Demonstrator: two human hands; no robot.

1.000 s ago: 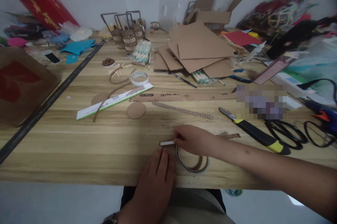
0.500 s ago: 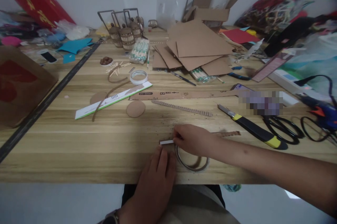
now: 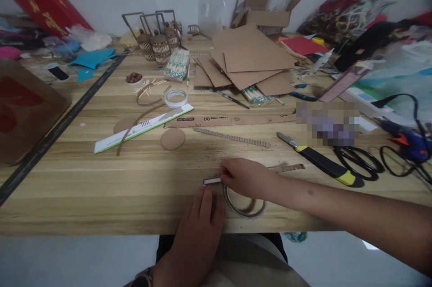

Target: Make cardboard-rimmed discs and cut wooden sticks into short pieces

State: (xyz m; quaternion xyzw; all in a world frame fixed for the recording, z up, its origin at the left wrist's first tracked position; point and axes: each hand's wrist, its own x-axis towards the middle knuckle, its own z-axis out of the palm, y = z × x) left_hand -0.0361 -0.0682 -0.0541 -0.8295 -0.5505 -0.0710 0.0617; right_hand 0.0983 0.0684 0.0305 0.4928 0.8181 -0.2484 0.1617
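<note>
We have our left hand (image 3: pixel 199 224) palm down near the front edge of the counter (image 3: pixel 128 201), fingers extended, tips at the end of a white-faced strip (image 3: pixel 212 181). Ring (image 3: pixel 248 215) just right of it, part-covered by our right hand (image 3: pixel 245 179). That one's pinched narrow on the white-faced strip, just ahead of the left fingertips; exact finger contact is hidden from us. Beyond: utility knife (image 3: pixel 324 165) to the right, corrugated strip (image 3: pixel 232 137) ahead, cardboard disc (image 3: pixel 173 139) left of that. Then printed cardboard strip (image 3: pixel 216 119), white tape roll (image 3: pixel 176 104), stacked cardboard sheets (image 3: pixel 259 48), lidded barrels (image 3: pixel 161 49) with handles.
</note>
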